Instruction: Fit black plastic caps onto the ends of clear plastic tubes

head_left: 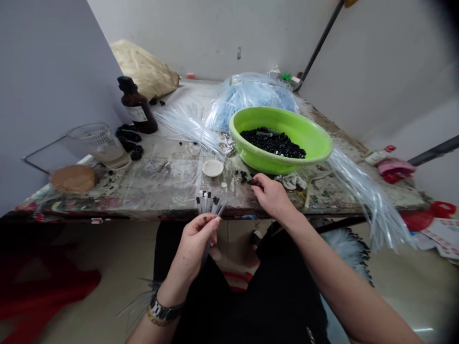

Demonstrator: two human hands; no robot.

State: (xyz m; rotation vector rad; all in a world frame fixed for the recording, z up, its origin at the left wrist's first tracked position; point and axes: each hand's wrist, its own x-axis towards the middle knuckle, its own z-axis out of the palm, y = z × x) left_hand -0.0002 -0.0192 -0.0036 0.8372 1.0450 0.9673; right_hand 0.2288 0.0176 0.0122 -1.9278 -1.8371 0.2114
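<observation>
My left hand (195,241) is closed around a bundle of thin clear plastic tubes (206,206) just in front of the table edge. Small black caps sit on several of the upper tube ends, and a few ends look white or bare. With fingertips pinched together, my right hand (274,197) is low over the table in front of the green basin (287,165). A dark bit, apparently a small black cap (253,182), shows at those fingertips. Beside it lie several loose black caps (243,175). Many more black caps (270,143) fill the basin's bottom.
Behind the basin lies a big bundle of clear tubes (251,93), with smaller bundles left (190,125) and right (373,200). A small white dish (213,167), a brown bottle (139,107), a glass jug (107,150) and a round brown lid (72,178) stand leftward.
</observation>
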